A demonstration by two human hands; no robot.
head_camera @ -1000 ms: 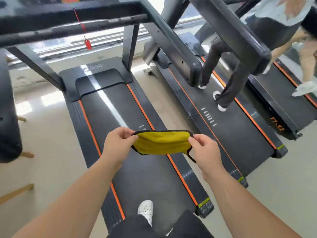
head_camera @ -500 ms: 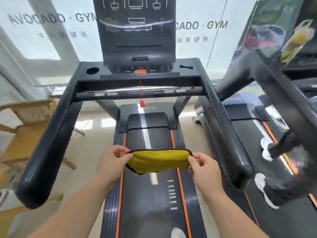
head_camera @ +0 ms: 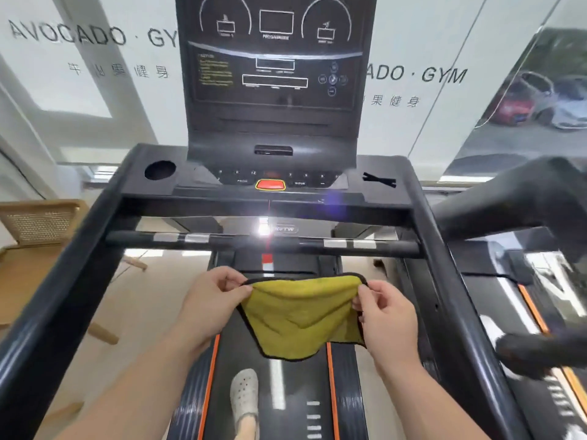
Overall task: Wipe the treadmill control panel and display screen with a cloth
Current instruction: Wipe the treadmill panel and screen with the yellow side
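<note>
Head view, cloth: yellow cloth (head_camera: 301, 315) hangs at lower centre of the frame, clear of the console.
Left hand: left hand (head_camera: 212, 300) pinches its upper left corner.
Right hand: right hand (head_camera: 386, 312) pinches the upper right corner.
Targets: display screen (head_camera: 274, 55) at top centre, control panel (head_camera: 276, 181) just below, both untouched.
Risk: a wipe over the panel could press the red button (head_camera: 270, 184); a two-corner pinch could let the cloth slip.

Gym, commercial: frosted window lettering (head_camera: 92, 34) reads "AVOCADO · GYM" either side of console; treadmill (head_camera: 276, 192) with display screen (head_camera: 274, 52), button panel (head_camera: 276, 181), handrails; second treadmill (head_camera: 524, 300) alongside on right; parked cars (head_camera: 540, 103) visible outside through glass
</note>
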